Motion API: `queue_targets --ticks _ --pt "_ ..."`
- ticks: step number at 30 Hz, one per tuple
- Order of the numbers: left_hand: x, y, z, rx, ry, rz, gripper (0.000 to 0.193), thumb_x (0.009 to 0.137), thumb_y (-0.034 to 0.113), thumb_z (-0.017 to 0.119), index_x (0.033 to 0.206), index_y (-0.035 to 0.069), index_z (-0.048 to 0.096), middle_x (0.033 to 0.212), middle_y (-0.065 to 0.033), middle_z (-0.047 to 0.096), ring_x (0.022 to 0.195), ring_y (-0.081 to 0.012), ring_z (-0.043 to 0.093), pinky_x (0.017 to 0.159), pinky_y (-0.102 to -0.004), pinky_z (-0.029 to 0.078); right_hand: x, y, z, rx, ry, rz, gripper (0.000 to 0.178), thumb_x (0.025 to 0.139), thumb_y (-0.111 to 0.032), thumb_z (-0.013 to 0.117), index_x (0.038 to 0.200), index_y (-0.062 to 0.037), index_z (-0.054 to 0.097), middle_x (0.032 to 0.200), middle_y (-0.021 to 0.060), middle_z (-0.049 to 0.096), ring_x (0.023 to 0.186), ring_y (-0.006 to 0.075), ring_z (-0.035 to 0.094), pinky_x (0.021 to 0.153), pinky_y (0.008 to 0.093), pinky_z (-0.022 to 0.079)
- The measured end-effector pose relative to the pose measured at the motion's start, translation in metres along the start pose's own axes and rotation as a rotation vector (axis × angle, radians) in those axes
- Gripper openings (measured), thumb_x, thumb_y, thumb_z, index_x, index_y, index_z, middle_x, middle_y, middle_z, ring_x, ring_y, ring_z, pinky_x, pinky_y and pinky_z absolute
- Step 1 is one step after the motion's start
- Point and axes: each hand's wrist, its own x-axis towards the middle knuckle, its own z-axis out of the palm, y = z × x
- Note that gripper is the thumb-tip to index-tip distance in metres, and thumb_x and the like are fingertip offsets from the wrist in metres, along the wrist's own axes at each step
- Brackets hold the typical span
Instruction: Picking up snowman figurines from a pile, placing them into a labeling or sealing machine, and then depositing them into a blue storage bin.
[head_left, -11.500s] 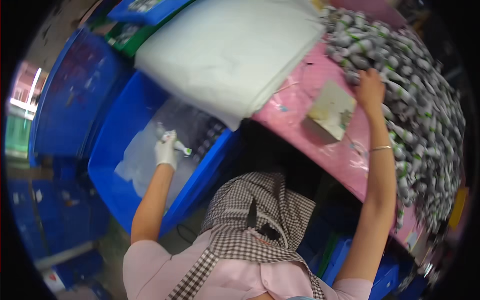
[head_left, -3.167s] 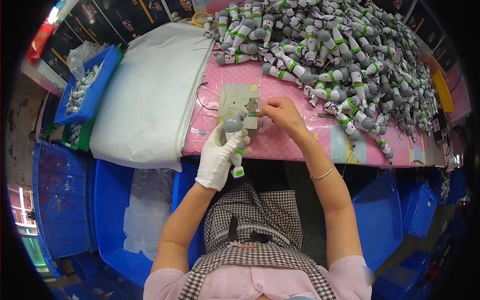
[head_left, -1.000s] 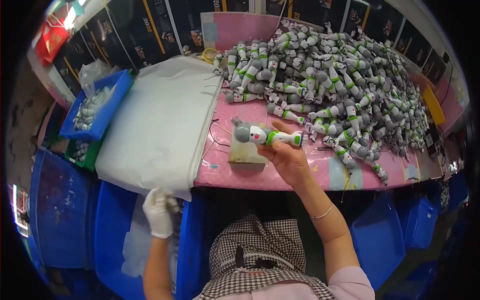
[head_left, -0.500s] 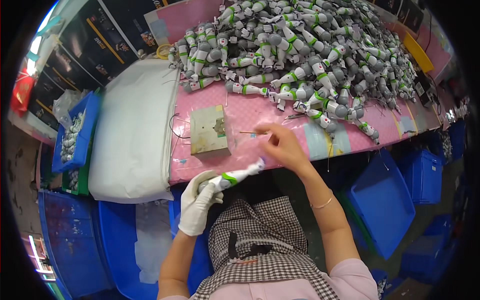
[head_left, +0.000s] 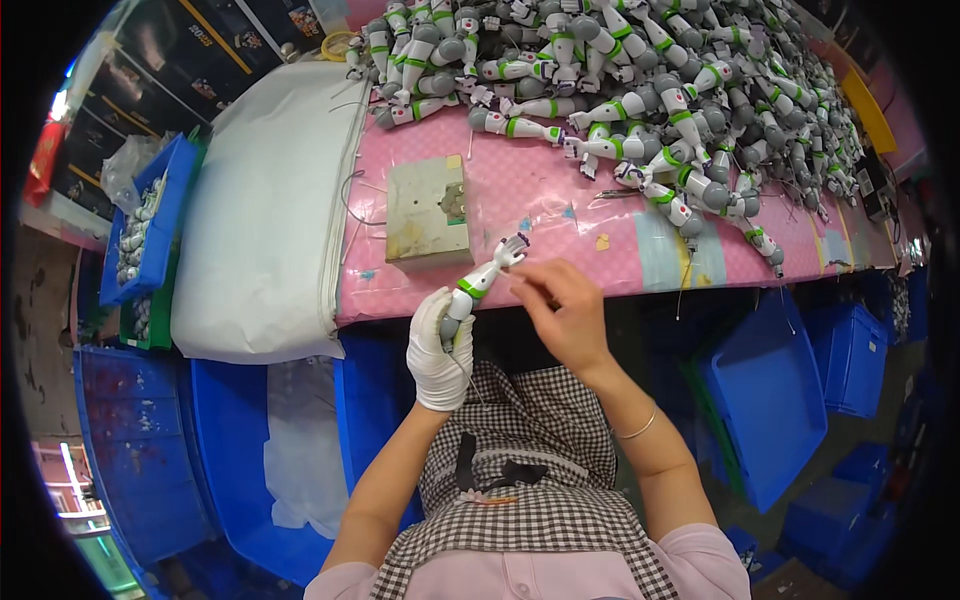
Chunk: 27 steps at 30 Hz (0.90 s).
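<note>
Your gloved left hand (head_left: 438, 362) grips the grey end of a white, green-banded toy arm (head_left: 481, 281), which tilts up and to the right by the near edge of the pink-covered counter (head_left: 530, 185). Your bare right hand (head_left: 566, 312) is just beside the toy arm's far end, fingers bent; I cannot tell whether it pinches anything. Beyond, a greyish box (head_left: 424, 208) sits on the counter, right of white sheets (head_left: 262, 225). A heap of similar toy arms (head_left: 680, 120) lies farther back, to the right.
</note>
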Motion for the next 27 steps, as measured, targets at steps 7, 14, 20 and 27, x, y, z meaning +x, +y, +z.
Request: queue_targets --ticks 7,14,20,27 --pt "-0.006 -0.007 0.002 0.108 -0.014 0.099 0.051 0.077 0.007 0.071 0.123 0.002 0.048 0.114 -0.0174 0.058 0.101 -0.0308 0.059 0.086 -0.0358 0.049 -0.01 0.007 0.015 0.082 0.054 0.068 0.013 0.077 0.001 0.066 0.09 -0.0011 0.068 0.078 0.0062 0.061 0.061 0.0094 0.055 0.054 0.0215 0.043" --pt "0.002 0.004 0.0 0.036 -0.008 -0.187 0.045 0.072 0.007 0.075 0.113 0.004 0.056 0.102 -0.0125 0.061 0.089 -0.0275 0.062 0.076 -0.0335 0.05 -0.024 0.001 0.022 0.039 -0.019 0.047 0.013 0.076 0.001 0.068 0.089 -0.0012 0.068 0.076 0.0062 0.062 0.062 0.01 0.056 0.054 0.0215 0.044" --pt "0.002 0.01 -0.001 0.15 0.01 -0.077 0.05 0.071 0.008 0.076 0.117 0.007 0.056 0.097 -0.0114 0.057 0.087 -0.0263 0.056 0.074 -0.0339 0.047 -0.021 -0.005 0.031 0.055 -0.012 -0.004 0.015 0.075 0.002 0.068 0.089 -0.0011 0.067 0.075 0.0078 0.061 0.061 0.0164 0.06 0.053 0.0271 0.047" --pt "-0.007 0.005 0.004 0.117 0.072 -0.072 0.05 0.074 0.013 0.072 0.119 0.004 0.053 0.098 -0.0116 0.055 0.089 -0.0266 0.054 0.077 -0.0344 0.045 -0.025 -0.01 0.04 -0.106 0.005 -0.171 0.015 0.069 0.005 0.068 0.083 -0.0006 0.064 0.071 0.0073 0.056 0.052 0.0146 0.054 0.046 0.0252 0.043"
